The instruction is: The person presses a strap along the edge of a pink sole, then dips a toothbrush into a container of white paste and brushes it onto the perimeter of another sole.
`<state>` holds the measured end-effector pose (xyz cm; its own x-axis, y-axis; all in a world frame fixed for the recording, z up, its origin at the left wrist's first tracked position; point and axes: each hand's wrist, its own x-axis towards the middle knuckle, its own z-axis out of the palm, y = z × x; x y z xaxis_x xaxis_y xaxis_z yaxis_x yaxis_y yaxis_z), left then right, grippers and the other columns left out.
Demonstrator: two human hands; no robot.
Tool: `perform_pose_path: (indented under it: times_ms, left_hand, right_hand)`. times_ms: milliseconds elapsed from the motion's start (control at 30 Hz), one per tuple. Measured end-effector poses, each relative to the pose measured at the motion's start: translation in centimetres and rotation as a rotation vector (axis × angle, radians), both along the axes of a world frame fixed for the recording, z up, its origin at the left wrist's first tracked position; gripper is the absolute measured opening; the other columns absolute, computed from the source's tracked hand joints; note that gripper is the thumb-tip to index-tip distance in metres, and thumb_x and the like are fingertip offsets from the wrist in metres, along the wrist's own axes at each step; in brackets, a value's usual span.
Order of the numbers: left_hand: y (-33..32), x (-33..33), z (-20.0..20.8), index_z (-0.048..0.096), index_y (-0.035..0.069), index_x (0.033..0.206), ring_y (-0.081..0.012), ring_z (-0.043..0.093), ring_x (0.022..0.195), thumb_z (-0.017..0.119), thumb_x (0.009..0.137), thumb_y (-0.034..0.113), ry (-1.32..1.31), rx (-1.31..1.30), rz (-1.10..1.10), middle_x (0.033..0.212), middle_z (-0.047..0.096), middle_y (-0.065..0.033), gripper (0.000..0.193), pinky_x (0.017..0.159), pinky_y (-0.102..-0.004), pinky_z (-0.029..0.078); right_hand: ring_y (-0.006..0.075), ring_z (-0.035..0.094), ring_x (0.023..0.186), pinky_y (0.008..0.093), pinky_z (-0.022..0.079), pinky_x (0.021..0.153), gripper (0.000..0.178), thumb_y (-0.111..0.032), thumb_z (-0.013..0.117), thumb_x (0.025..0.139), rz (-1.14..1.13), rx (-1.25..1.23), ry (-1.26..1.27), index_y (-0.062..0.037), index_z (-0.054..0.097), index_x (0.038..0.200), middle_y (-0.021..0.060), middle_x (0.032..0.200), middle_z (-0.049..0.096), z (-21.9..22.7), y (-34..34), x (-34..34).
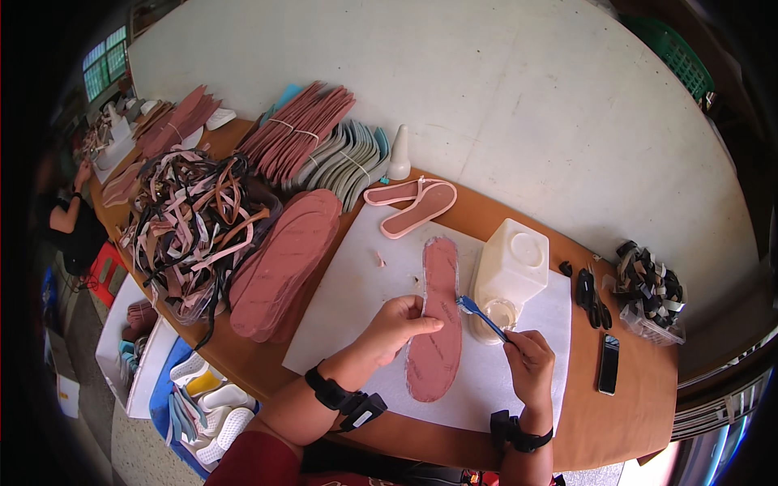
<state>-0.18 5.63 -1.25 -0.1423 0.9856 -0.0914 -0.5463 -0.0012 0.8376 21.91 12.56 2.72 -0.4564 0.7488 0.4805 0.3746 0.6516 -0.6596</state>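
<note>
My left hand (397, 328) grips the left edge of a reddish-pink insole (438, 356), its thumb lying on top and its other fingers partly hidden. The insole stands lengthwise above a white board, with a pale, whitish rim. In my right hand (531, 366) is a slim blue brush (489, 320), shaped like a toothbrush, its head at the insole's right edge. Just behind the brush is a white plastic container (512, 263) with an opening low at its front, pale matter around it. A pair of pink sandals (420, 208) lies beyond the insole.
Left are stacked insoles (288, 259), a heap of straps (194, 231) and tied bundles (297, 134). A white cone (399, 154) stands behind the white board (340, 324). Right lie scissors (598, 308), a phone (609, 364) and a strap-filled bag (648, 283). Another person (69, 223) is far left.
</note>
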Motion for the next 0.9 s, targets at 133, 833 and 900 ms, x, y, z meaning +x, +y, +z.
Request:
perform_pose_path:
  times_ms: [133,833,900]
  left_hand:
    - [0.14,-0.36,-0.03,0.057,0.000,0.089,-0.0092,0.056,0.070,0.066,0.076,0.005,-0.049,-0.011,0.037,0.080,0.060,-0.0038,0.017,0.066,-0.0218,0.046]
    - [0.08,-0.53,-0.30,0.058,-0.001,0.092,-0.0110,0.058,0.074,0.065,0.076,0.005,-0.025,0.011,0.009,0.086,0.062,-0.0063,0.018,0.070,-0.0232,0.047]
    - [0.06,-0.81,0.09,0.058,-0.001,0.092,-0.0116,0.059,0.075,0.065,0.076,0.005,-0.066,0.008,0.031,0.086,0.062,-0.0066,0.018,0.070,-0.0238,0.048]
  right_hand:
    - [0.0156,0.056,0.060,0.0232,0.043,0.053,0.015,0.005,0.063,0.073,0.026,-0.047,-0.027,0.0019,0.064,0.088,0.0097,0.074,0.058,0.42,-0.22,0.54]
    - [0.0156,0.056,0.060,0.0240,0.042,0.051,0.017,0.006,0.064,0.071,0.014,-0.053,0.003,0.0009,0.065,0.088,0.0097,0.074,0.059,0.36,-0.08,0.38]
    - [0.0155,0.056,0.060,0.0238,0.042,0.051,0.018,0.006,0.064,0.071,0.035,-0.050,-0.015,0.0009,0.065,0.088,0.0096,0.074,0.059,0.25,-0.03,0.68]
